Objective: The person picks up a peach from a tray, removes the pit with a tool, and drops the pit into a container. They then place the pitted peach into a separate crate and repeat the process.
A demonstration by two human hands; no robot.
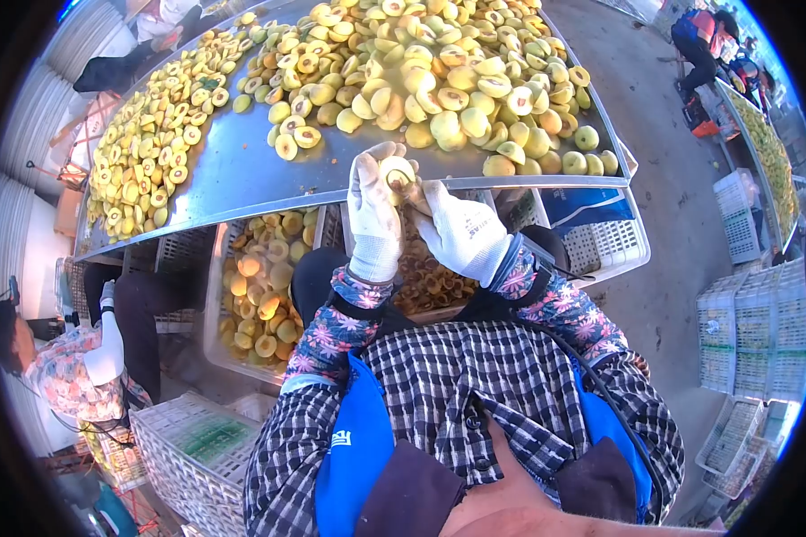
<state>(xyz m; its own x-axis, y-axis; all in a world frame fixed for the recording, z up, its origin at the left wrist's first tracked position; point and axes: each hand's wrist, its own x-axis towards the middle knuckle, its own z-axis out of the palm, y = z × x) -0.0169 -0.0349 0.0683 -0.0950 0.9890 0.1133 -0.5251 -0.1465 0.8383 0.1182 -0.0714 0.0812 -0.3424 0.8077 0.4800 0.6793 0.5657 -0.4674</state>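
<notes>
- Left hand (375, 215), white-gloved, at the centre of the frame: a cut piece of fruit (395, 168) is clasped in its fingers, cut face showing, just above the table's near edge.
- Right hand (464, 233), also gloved, just beside it: fingertips are brought up to the fruit's lower side; whether a tool is gripped there cannot be told.
- Metal table (242, 152) across the top: a large heap of fruit halves (461, 76) is spread at upper centre, a second heap (148, 148) at upper left.
- Below the table edge, left of centre: a crate (213, 313) is filled with fruit halves; brownish pieces (434, 282) are seen below the hands.
- White crate (631, 243) right of centre, partly covered by the table.
- Co-worker (72, 362) seated at lower left; stacked crates (752, 331) at the right.
</notes>
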